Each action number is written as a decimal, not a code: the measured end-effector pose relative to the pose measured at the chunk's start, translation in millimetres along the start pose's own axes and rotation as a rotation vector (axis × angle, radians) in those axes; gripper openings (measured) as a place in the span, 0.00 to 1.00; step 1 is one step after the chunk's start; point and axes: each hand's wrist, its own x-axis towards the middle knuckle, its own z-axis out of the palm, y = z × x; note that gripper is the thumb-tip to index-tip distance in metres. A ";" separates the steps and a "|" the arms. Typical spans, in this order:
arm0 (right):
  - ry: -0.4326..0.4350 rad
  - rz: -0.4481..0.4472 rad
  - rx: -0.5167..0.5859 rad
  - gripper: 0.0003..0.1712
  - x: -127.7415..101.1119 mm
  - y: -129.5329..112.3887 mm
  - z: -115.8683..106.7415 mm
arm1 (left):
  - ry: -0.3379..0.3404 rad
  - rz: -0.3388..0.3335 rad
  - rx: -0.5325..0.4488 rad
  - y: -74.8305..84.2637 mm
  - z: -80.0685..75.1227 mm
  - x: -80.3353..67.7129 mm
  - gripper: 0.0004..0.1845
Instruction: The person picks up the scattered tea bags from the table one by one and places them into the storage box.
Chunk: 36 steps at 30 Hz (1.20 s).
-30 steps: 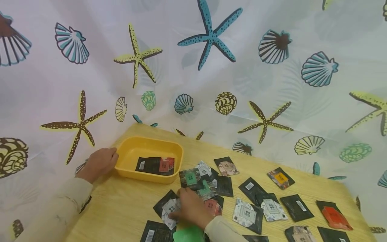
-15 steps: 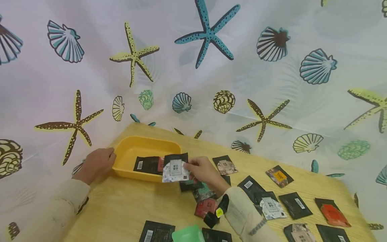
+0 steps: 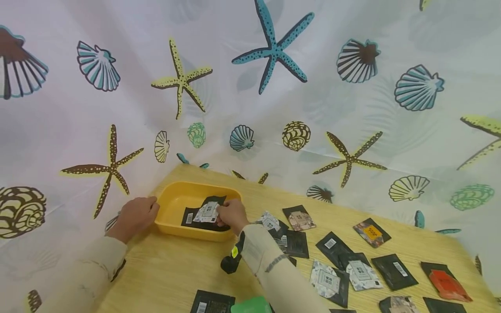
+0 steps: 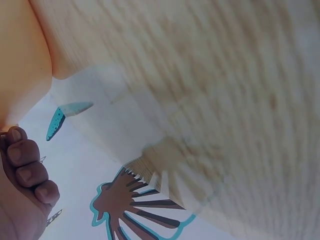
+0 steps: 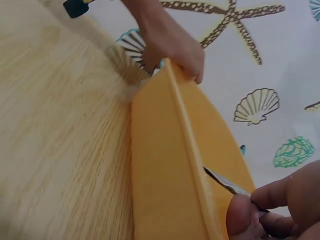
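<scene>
Our white packet [image 3: 207,211] is inside the box [image 3: 192,231], tilted above a dark packet [image 3: 191,219]; we cannot tell whether the two touch. Our right hand [image 3: 233,214] reaches over the rim, its grip pinching the white packet's edge between thumb and fingers. Our left hand [image 3: 137,216] grips the opposite end of the box. So one packet lies in the box, a second is in there but not yet released, and many loose packets [image 3: 329,280] remain across the tabletop [image 3: 156,269], by our judgement most of the work. A green thing [image 3: 251,305], partly cut off, sits at the near edge of view.

Half a second ago, we held the white packet at the box's near right corner; now it is further in, hiding the dark packet's red panel. Our left hand stays put.
</scene>
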 end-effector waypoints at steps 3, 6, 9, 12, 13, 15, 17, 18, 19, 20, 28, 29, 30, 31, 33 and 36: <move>0.009 0.014 -0.054 0.15 7.0 3.5 6.0 | 0.005 -0.002 0.003 7.8 5.3 4.9 0.17; -0.011 0.020 -0.099 0.10 9.3 6.9 11.2 | 0.001 0.011 0.000 15.1 9.4 9.4 0.17; -0.039 0.015 -0.098 0.10 7.8 10.8 14.3 | -0.017 0.028 -0.007 21.2 12.8 12.5 0.17; -0.097 -0.009 -0.068 0.16 2.8 10.6 8.6 | -0.026 0.028 -0.010 23.7 14.0 13.6 0.17; -0.118 -0.029 -0.048 0.19 -0.4 9.3 4.1 | -0.029 0.028 -0.010 23.2 14.1 13.3 0.17; -0.158 -0.081 -0.054 0.22 -9.6 4.9 -9.9 | -0.028 0.029 -0.012 20.8 12.6 11.7 0.18; -0.177 -0.161 -0.124 0.21 -22.3 0.0 -27.8 | -0.021 0.034 -0.018 16.4 9.9 9.3 0.18; -0.188 -0.196 -0.156 0.20 -29.6 -1.4 -36.6 | -0.018 0.039 -0.018 13.9 8.3 7.8 0.18; -0.202 -0.231 -0.195 0.19 -37.5 -2.1 -44.8 | -0.015 0.043 -0.016 11.1 6.7 6.3 0.18; -0.213 -0.262 -0.246 0.18 -46.4 -2.1 -52.0 | -0.014 0.045 -0.014 8.4 4.7 4.9 0.18; -0.435 -0.339 -0.600 0.25 -107.1 25.4 -57.0 | -0.061 0.027 -0.007 -0.2 1.2 7.3 0.18; -0.468 -0.340 -0.674 0.28 -112.1 28.9 -53.0 | -0.062 0.029 -0.009 -0.7 0.5 8.1 0.18; -0.500 -0.347 -0.750 0.31 -116.8 32.4 -48.8 | -0.062 0.028 -0.014 -1.0 0.0 9.0 0.18; -0.529 -0.363 -0.825 0.33 -120.7 35.9 -44.7 | -0.062 0.023 -0.020 -1.1 -0.4 9.6 0.18; -0.565 -0.394 -0.945 0.35 -126.8 42.4 -36.4 | -0.058 0.013 -0.041 -0.6 -1.1 10.8 0.18; -0.559 -0.418 -1.025 0.34 -131.7 50.0 -26.2 | -0.052 0.006 -0.071 1.2 -0.3 13.8 0.18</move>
